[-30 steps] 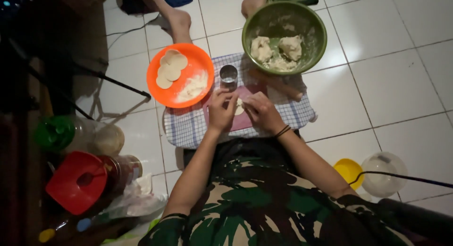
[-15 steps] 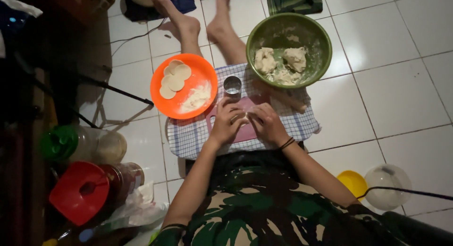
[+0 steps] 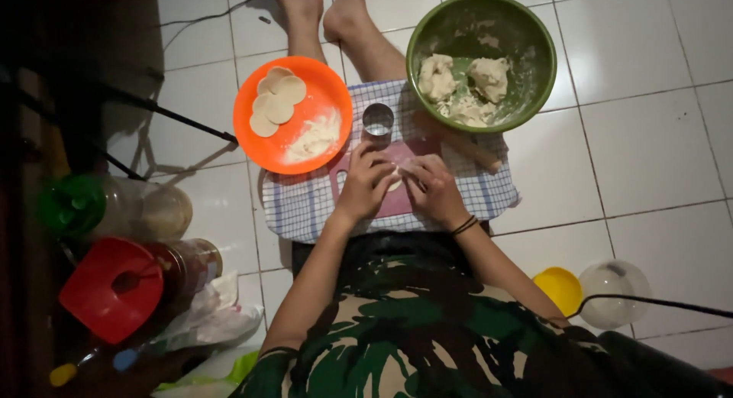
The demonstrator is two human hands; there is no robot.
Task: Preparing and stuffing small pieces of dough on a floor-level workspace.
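Observation:
My left hand (image 3: 366, 184) and my right hand (image 3: 434, 189) meet over a pink cutting board (image 3: 397, 203) on a checked cloth (image 3: 305, 207). Both pinch a small pale piece of dough (image 3: 396, 180) between their fingers. A round metal cutter (image 3: 378, 119) stands just beyond the board. An orange plate (image 3: 294, 114) at the left holds several flat dough rounds (image 3: 275, 100) and a heap of flour. A green bowl (image 3: 481, 58) at the right holds lumps of dough (image 3: 462, 81). A wooden rolling pin (image 3: 466, 147) lies under the bowl's edge.
Someone's bare feet (image 3: 321, 16) rest on the white tiles beyond the plate. Jars with a green lid (image 3: 72, 207) and a red lid (image 3: 111, 287) stand at the left with a plastic bag. A yellow lid (image 3: 559, 289) and a clear container (image 3: 615, 295) lie at the right.
The view has tilted down, so the plate and bowl sit lower in frame. My hands have stayed on the board, working the dough piece.

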